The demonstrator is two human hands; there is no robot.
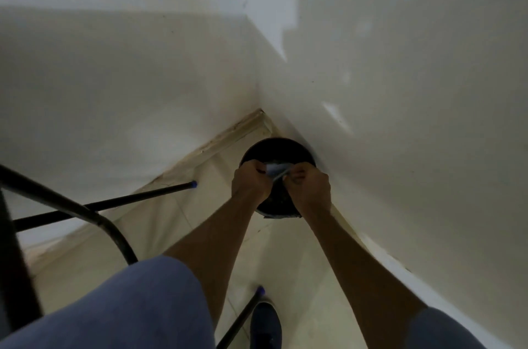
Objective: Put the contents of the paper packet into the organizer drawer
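Observation:
A small white paper packet [275, 170] is pinched between both of my hands, above a round black bin [276, 150] that stands on the floor in the corner of the room. My left hand [250, 181] grips the packet's left side and my right hand [310, 191] grips its right side, fingers closed tight. The packet looks crumpled or partly torn; what is inside it is hidden. No organizer drawer is in view.
White walls [400, 120] meet in a corner just behind the bin. A black metal frame with blue-tipped legs [114, 200] stands at the left and near my foot. My dark shoe [265, 325] rests on the pale tiled floor [300, 277].

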